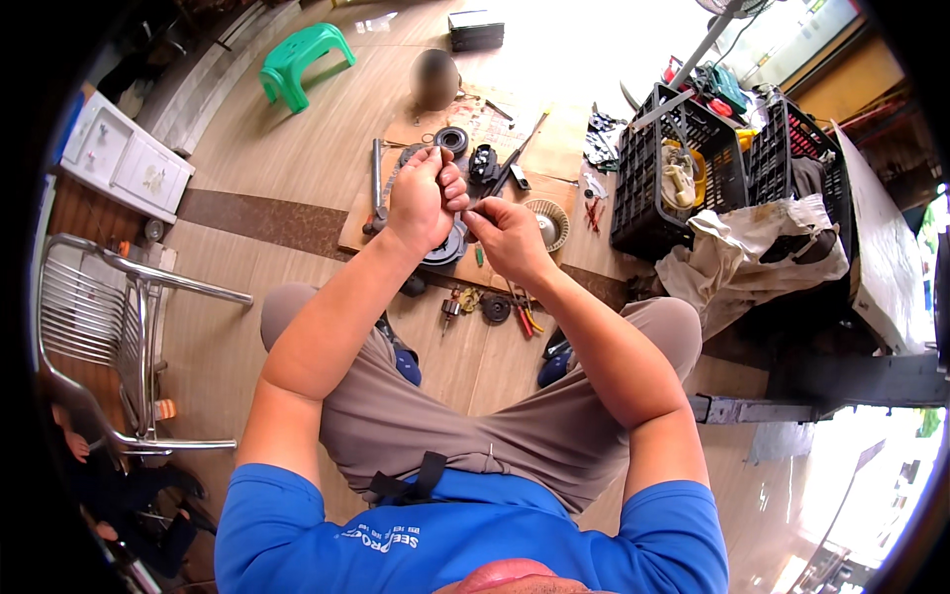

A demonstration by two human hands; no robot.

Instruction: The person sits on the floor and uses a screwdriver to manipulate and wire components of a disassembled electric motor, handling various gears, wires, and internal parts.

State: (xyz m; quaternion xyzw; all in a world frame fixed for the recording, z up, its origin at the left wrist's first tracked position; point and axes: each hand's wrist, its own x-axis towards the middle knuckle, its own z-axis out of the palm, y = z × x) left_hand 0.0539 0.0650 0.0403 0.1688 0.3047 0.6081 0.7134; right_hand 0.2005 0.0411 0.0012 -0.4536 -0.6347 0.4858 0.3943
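Observation:
My left hand [426, 201] is raised over the work area, its fingers curled closed. Close beside it, my right hand [507, 238] pinches thumb against fingers. Whatever they hold between them is too small to make out. Below the hands, a round machine part [445, 250] is partly hidden by them. Just beyond lie a black ring-shaped part [452, 140] and a black housing [483, 164]. A pale finned fan wheel [556, 220] lies right of my right hand. Nearer my feet are a small motor rotor [451, 307], a black disc [495, 309] and red-handled pliers [524, 319].
A hammer [377, 183] lies left on the cardboard sheet [539, 158]. Black plastic crates [643, 213] with tools and a draped cloth [757, 247] stand right. A green stool [305, 59] and black box [476, 31] are farther off; a metal chair [143, 337] stands left.

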